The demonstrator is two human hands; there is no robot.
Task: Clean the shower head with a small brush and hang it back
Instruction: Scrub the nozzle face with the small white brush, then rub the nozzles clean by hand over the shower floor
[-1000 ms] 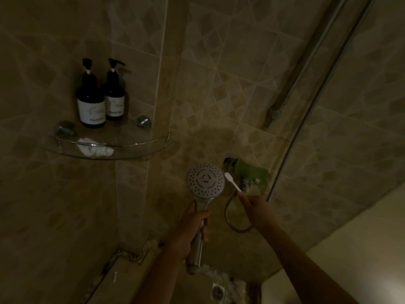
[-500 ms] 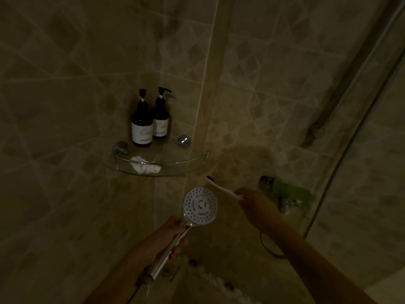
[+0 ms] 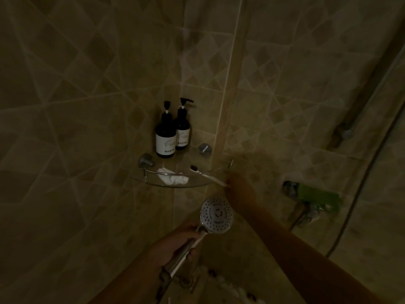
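Below the glass shelf point(image 3: 190, 185), the shower head point(image 3: 216, 216) is gripped at its handle by the left hand point(image 3: 175, 244); the small brush point(image 3: 210, 177) is seemingly pinched by the blurred right hand point(image 3: 237, 185).

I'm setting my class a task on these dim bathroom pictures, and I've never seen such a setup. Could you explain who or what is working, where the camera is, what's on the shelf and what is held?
There is no machine here: a person works with bare hands. All the pictures come from one camera worn on the head, looking forward and down into a tiled shower corner. The left hand grips the handle of the shower head, whose spray face is turned toward the camera. The right hand pinches the end of a small brush, and its bristle end reaches over the rail of the glass shelf. On the shelf are two dark pump bottles and a crumpled white cloth.
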